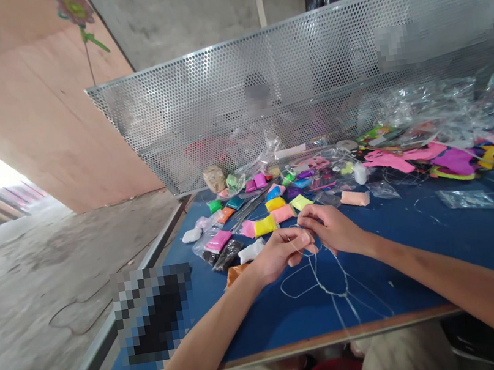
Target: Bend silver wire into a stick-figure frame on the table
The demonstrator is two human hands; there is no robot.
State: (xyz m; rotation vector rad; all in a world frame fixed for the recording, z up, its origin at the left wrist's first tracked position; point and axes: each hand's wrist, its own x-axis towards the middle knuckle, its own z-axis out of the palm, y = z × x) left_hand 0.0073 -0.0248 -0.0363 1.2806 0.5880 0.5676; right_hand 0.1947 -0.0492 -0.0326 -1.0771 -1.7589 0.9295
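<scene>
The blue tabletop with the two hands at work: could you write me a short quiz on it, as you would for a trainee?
1. Multiple choice: What are the left hand and right hand holding?
A) Scissors
B) Thin pale strands
C) A paintbrush

2. True or false: The perforated metal panel stands between the hands and the coloured packets.

3. Short answer: Which hand is nearer the black packets?

Key:
1. B, thin pale strands.
2. False; the panel stands beyond the packets.
3. The left hand.
</scene>
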